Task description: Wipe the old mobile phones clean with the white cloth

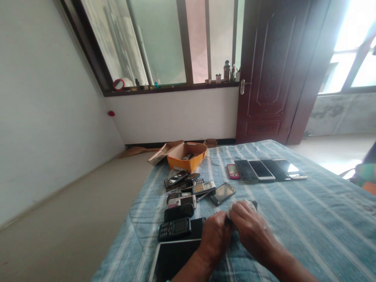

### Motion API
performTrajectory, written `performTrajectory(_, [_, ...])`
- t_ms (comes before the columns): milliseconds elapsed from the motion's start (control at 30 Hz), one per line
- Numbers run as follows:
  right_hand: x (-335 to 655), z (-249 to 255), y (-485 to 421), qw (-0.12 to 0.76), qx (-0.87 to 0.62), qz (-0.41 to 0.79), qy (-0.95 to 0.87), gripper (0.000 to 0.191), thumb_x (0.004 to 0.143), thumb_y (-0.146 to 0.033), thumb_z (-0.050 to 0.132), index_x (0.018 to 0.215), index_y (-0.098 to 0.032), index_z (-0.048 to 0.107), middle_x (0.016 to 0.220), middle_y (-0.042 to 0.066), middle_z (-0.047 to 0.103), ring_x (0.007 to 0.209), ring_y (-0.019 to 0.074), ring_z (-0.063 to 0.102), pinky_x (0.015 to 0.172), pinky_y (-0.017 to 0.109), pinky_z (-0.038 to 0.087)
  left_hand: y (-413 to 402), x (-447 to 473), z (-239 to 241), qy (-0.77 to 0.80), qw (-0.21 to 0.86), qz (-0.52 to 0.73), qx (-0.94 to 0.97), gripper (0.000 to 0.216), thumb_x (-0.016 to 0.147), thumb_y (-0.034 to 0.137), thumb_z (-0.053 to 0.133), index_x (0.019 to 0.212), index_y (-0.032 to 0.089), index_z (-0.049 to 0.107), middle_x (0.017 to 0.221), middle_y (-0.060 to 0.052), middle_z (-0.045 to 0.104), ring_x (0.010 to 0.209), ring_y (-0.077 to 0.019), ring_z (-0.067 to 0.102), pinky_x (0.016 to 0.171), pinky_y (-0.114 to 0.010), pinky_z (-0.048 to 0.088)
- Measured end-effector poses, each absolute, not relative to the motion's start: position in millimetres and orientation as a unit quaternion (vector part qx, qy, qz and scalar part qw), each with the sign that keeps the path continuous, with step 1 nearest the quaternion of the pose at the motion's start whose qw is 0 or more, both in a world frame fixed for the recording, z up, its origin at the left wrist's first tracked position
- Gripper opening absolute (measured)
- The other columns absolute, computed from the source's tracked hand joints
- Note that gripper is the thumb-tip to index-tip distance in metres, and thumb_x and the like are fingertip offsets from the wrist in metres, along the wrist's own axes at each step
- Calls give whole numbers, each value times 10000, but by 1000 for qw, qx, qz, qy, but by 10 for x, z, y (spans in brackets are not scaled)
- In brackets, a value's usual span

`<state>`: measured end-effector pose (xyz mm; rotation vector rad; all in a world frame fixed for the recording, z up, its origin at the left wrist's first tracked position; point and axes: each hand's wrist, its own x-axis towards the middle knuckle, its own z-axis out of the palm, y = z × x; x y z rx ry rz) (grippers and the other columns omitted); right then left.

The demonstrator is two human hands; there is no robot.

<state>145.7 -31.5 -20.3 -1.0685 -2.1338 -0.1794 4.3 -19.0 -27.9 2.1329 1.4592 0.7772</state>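
Observation:
Both hands meet above the striped bedcover, fingers curled in. My left hand [214, 237] is closed round a dark, slim object [255, 204], probably a mobile phone, mostly hidden by the hands. My right hand [251, 225] presses a whitish cloth or tissue [250, 205] against it. Just left of the hands lie a black keypad phone [175, 228] and a white-rimmed tablet [173, 258], partly covered by my left forearm. Beyond them are a black phone [178, 212], a heap of old phones [183, 184] and a touchscreen phone [223, 193].
An open orange cardboard box [182, 162] stands at the far left edge of the blue bedcover [293, 219]. Farther right, a pink phone [233, 171] lies beside a row of several flat smartphones [261, 170]. A brown door [270, 70] stands behind.

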Motion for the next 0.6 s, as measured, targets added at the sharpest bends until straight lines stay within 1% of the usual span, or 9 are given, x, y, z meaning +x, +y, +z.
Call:
performTrajectory(133, [1603, -224, -220, 357, -469, -75, -805, 245, 810, 6, 504, 655, -182, 512, 738, 28, 519, 732, 171, 453, 621, 268, 332, -195, 50, -229, 545, 246, 277, 752, 222, 855, 325, 498, 712, 195, 607, 697, -27, 643, 658, -181, 603, 595, -259, 389])
performTrajectory(267, [1757, -219, -131, 340, -512, -99, -783, 259, 789, 18, 491, 631, -185, 516, 716, 27, 524, 715, 160, 470, 590, 251, 330, -196, 52, -172, 557, 253, 261, 747, 114, 802, 242, 545, 751, 196, 636, 716, -12, 650, 692, -181, 607, 614, -255, 396])
performTrajectory(400, [1900, -189, -82, 322, -553, -121, -759, 263, 777, 15, 491, 610, -187, 518, 699, 29, 533, 693, 159, 484, 576, 248, 339, -206, 54, -142, 567, 243, 246, 748, 80, 780, 210, 569, 745, 192, 639, 710, -13, 648, 689, -181, 598, 607, -256, 386])
performTrajectory(500, [1907, -161, -93, 357, -542, -105, -753, 259, 781, -1, 476, 611, -189, 526, 700, 33, 541, 691, 163, 493, 579, 249, 362, -204, 51, -157, 564, 232, 245, 753, 76, 783, 213, 575, 745, 188, 636, 709, -17, 650, 687, -183, 602, 603, -254, 382])
performTrajectory(600, [1738, -127, -167, 442, -463, -33, -768, 254, 811, -20, 432, 695, -185, 585, 794, 46, 590, 757, 160, 539, 658, 243, 427, -187, 46, -197, 556, 218, 254, 761, 96, 802, 219, 557, 762, 184, 636, 727, -27, 666, 699, -186, 621, 614, -251, 392])
